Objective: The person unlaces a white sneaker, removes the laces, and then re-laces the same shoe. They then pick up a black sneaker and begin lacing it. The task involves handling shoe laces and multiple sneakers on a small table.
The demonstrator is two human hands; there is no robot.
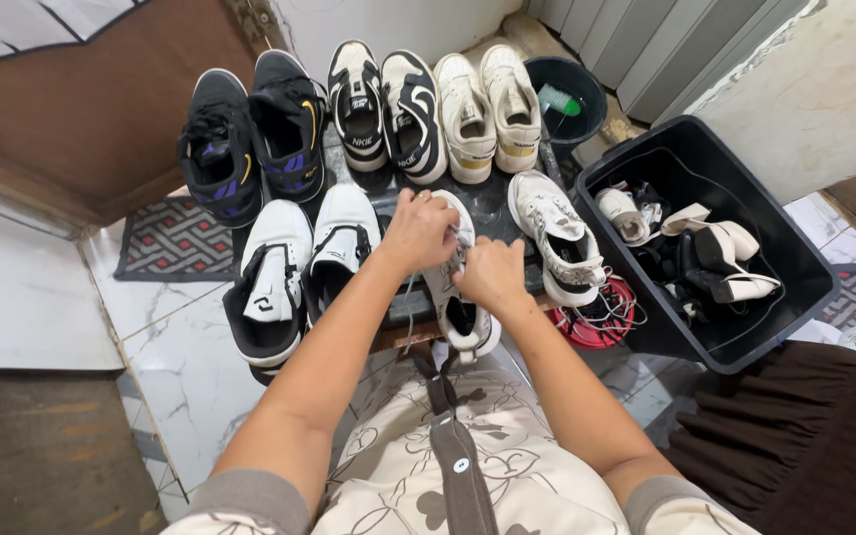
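**Both hands on the laces of one white sneaker**

Looking down from my head camera, my left hand (418, 230) and right hand (489, 274) meet over a white sneaker (460, 297) that sits right in front of me, at the near edge of a low dark stand (495, 203). The fingers of both hands are pinched shut on its laces (464, 248), left hand higher up the shoe, right hand nearer the opening; the two hands almost touch each other. The sneaker's heel points toward my lap.

Just right of it lies its white partner (559, 236), toe away from me. To the left sit two black-and-white sneakers (299, 272), side by side. The far row holds a black pair with purple accents (255, 134), a black-and-white pair (388, 109), and a cream pair (492, 111).

Behind the cream pair stands a small dark bucket (587, 114) with a green thing in it. On my right, a black plastic bin (804, 267) holds white heeled shoes (725, 260) and some darker footwear I cannot make out. A red object with white cords (596, 317) lies on the floor between the bin and the stand. A patterned mat (172, 243) lies on the tiles at left.
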